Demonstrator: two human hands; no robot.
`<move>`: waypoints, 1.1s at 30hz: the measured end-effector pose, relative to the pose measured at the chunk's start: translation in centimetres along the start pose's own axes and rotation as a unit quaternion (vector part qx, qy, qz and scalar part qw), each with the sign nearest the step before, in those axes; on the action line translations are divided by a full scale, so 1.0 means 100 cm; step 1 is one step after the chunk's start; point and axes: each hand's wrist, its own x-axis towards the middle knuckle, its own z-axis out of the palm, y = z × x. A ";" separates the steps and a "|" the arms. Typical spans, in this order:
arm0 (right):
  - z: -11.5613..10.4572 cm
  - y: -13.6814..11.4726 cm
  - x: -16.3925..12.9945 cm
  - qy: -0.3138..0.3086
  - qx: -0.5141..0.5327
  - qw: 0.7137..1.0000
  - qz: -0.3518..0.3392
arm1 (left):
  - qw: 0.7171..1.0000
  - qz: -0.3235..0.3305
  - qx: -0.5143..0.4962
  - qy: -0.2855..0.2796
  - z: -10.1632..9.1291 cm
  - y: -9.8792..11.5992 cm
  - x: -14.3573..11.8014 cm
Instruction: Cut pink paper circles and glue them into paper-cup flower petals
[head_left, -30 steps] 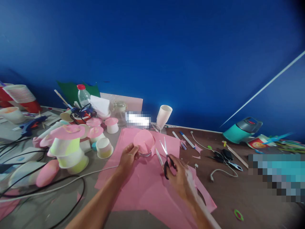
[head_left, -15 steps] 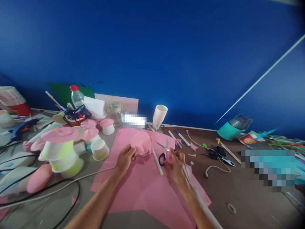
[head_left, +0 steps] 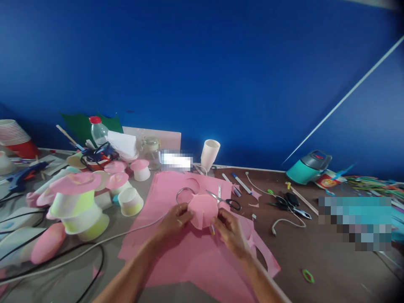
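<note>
Pink paper circle (head_left: pixel 203 210) pinched at its two edges, left hand (head_left: pixel 174 219) on the near-left rim and right hand (head_left: pixel 229 225) on the right, fingers of both closed on the paper. Held a little above the large pink sheet (head_left: pixel 189 256), slit facing down and to the left, probably so the cut edges can be drawn over one another without dragging on the sheet below. Scissors (head_left: pixel 224 199) laid just beyond the circle, blades apart, handles toward the right hand, within easy reach but out of the way. Wire ring (head_left: pixel 184 194) lying flat on the sheet just behind the left fingers, beside a round hole left in the pink paper.

Table (head_left: pixel 331 261) brown on the right, greyer on the left, crowded along its far edge. Paper cups with pink caps (head_left: pixel 75 191) clustered at the left (some stacked, one tipped), black and white cables (head_left: pixel 78 252) looping past them. White cup (head_left: pixel 209 154) upright near the wall, pens (head_left: pixel 240 183) and pink scraps to the right, teal kettle (head_left: pixel 307 168) farther off. Deep blue wall (head_left: pixel 202 67) behind everything.
</note>
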 end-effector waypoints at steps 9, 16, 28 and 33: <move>0.008 0.003 0.000 0.023 -0.008 0.998 0.051 | 0.998 -0.043 -0.036 -0.033 0.000 -0.004 0.000; 0.010 0.012 -0.002 0.008 0.050 0.997 0.064 | 0.996 -0.059 -0.048 -0.039 0.009 -0.001 -0.003; 0.013 0.010 -0.001 -0.025 0.150 0.982 0.109 | 0.991 -0.074 -0.012 -0.108 0.013 0.003 -0.008; 0.010 0.007 -0.004 -0.045 0.146 0.982 0.111 | 0.992 -0.105 -0.007 -0.070 0.012 -0.001 -0.008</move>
